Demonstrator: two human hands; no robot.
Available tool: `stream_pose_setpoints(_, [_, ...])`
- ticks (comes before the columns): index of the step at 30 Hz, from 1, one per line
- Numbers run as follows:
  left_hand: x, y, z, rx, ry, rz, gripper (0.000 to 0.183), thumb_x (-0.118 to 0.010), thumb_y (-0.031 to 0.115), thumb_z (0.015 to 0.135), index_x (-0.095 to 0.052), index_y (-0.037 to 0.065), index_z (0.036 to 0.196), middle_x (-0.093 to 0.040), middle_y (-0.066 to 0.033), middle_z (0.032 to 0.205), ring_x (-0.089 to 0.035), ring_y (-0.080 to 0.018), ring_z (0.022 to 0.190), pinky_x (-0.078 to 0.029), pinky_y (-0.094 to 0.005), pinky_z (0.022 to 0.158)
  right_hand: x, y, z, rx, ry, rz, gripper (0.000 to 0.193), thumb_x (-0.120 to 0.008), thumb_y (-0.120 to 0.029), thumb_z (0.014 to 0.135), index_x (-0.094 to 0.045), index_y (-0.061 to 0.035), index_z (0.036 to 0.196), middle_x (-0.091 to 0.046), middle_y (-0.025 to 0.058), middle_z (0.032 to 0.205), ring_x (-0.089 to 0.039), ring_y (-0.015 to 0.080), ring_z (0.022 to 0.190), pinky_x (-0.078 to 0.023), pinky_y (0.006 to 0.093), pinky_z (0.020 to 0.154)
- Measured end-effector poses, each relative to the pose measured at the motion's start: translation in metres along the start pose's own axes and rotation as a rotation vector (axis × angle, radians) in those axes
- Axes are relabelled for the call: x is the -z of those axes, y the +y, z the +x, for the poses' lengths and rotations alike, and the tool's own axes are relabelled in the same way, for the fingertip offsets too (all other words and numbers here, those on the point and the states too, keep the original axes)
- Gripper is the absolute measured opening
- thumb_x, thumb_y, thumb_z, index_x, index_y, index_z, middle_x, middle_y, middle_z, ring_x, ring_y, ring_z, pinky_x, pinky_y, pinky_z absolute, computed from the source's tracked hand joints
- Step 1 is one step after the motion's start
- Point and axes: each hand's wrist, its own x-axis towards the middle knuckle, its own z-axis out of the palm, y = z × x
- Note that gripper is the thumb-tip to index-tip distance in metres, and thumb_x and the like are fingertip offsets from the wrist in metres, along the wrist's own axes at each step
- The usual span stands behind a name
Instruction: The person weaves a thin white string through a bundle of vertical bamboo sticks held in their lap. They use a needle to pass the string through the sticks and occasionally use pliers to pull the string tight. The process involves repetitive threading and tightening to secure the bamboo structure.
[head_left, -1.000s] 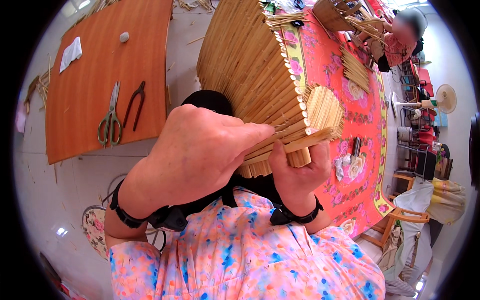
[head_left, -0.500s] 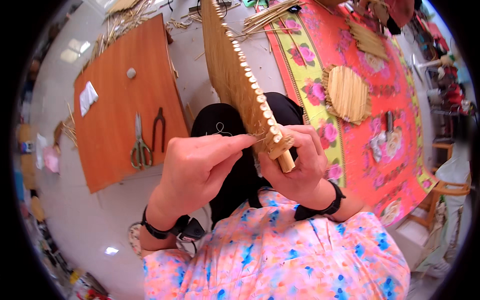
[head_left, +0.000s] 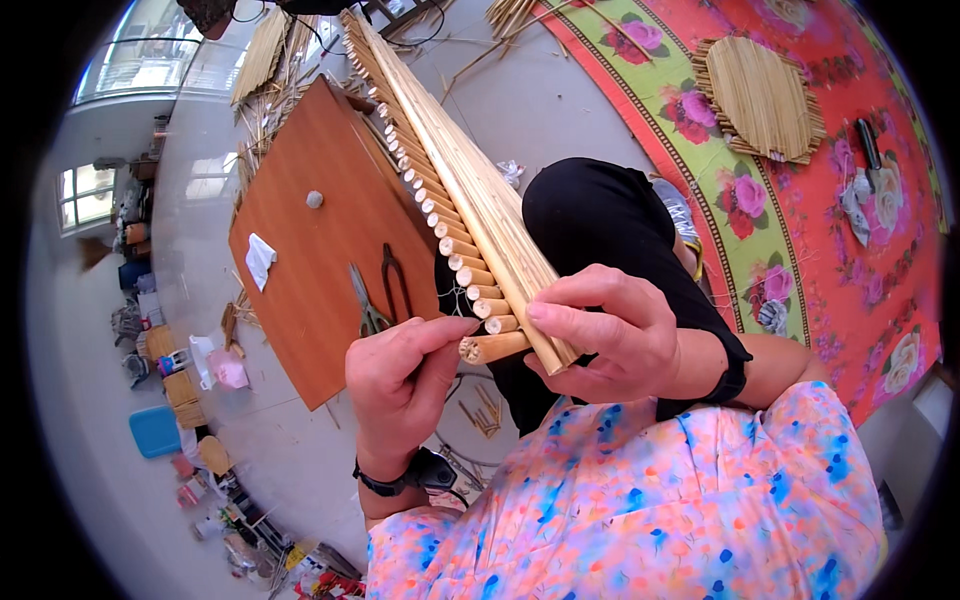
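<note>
A stiff panel of straw-coloured plant stalks (head_left: 465, 170) slants from my lap toward the top of the view, with a row of round cut ends along its left edge. My right hand (head_left: 610, 330) grips its near corner, thumb on top and fingers beneath. Beside the cut ends, my left hand (head_left: 400, 380) is closed in a pinch at the nearest crosswise stalk (head_left: 493, 347). A thin pale thread (head_left: 458, 296) runs by its fingertips; what exactly lies inside the pinch is partly hidden.
Left of the panel, a brown board (head_left: 310, 240) bears scissors (head_left: 368, 305), dark pliers (head_left: 396, 280), a white packet (head_left: 260, 260) and a small grey lump (head_left: 314, 199). On the right, a red floral cloth (head_left: 850, 310) carries a rounded stalk piece (head_left: 760, 100) and a black-handled tool (head_left: 867, 145).
The panel has tilted from nearly edge-on to show its flat upper face, its far end swinging left. My right hand has shifted its grip; my left hand has moved lower by the edge.
</note>
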Motion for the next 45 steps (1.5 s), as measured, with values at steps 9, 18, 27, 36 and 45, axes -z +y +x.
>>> stream_pose_setpoints(9, [-0.005, 0.000, 0.010, -0.131, 0.058, 0.097, 0.024, -0.061, -0.012, 0.073, -0.068, 0.000, 0.092, -0.059, -0.0080, 0.064, -0.056, -0.0202, 0.052, -0.040, -0.0284, 0.048, 0.004, 0.012, -0.001, 0.091, 0.005, 0.055, 0.047, -0.081, -0.003, 0.069, -0.067, 0.0018, 0.114, -0.061, 0.0103, 0.098, -0.056, 0.0141, 0.060, -0.045, 0.0239, 0.050])
stream_pose_setpoints(18, [-0.001, -0.003, 0.020, -0.256, 0.025, 0.184, 0.024, -0.064, -0.009, 0.069, -0.068, 0.000, 0.091, -0.053, -0.0054, 0.058, -0.048, -0.0182, 0.047, -0.034, -0.0297, 0.045, 0.007, 0.017, -0.001, 0.116, -0.025, 0.096, 0.044, -0.075, -0.003, 0.070, -0.067, 0.0054, 0.113, -0.062, 0.0107, 0.099, -0.058, 0.0157, 0.060, -0.046, 0.0261, 0.050])
stream_pose_setpoints(27, [-0.004, -0.003, 0.018, -0.177, 0.041, 0.104, 0.021, -0.069, -0.002, 0.071, -0.067, -0.001, 0.091, -0.048, -0.0044, 0.057, -0.045, -0.0174, 0.046, -0.032, -0.0291, 0.044, 0.006, 0.014, -0.001, 0.106, -0.011, 0.099, 0.045, -0.073, -0.005, 0.070, -0.068, 0.0044, 0.113, -0.063, 0.0095, 0.099, -0.062, 0.0166, 0.064, -0.051, 0.0278, 0.053])
stream_pose_setpoints(36, [-0.003, 0.007, 0.022, -0.124, -0.018, 0.143, 0.016, -0.071, 0.003, 0.073, -0.063, -0.001, 0.087, -0.051, -0.0057, 0.060, -0.052, -0.0205, 0.050, -0.038, -0.0296, 0.047, 0.001, 0.016, -0.004, 0.116, 0.005, 0.076, 0.042, -0.076, -0.004, 0.071, -0.068, 0.0027, 0.111, -0.062, 0.0086, 0.098, -0.057, 0.0151, 0.058, -0.045, 0.0254, 0.048])
stream_pose_setpoints(45, [0.009, 0.014, 0.026, -0.125, -0.140, 0.362, 0.014, -0.070, 0.003, 0.074, -0.061, 0.001, 0.085, -0.059, -0.0100, 0.067, -0.061, -0.0275, 0.057, -0.045, -0.0320, 0.051, -0.003, 0.008, 0.003, 0.124, 0.052, -0.116, 0.044, -0.081, -0.007, 0.066, -0.066, -0.0003, 0.106, -0.063, 0.0064, 0.088, -0.059, 0.0159, 0.060, -0.048, 0.0254, 0.049])
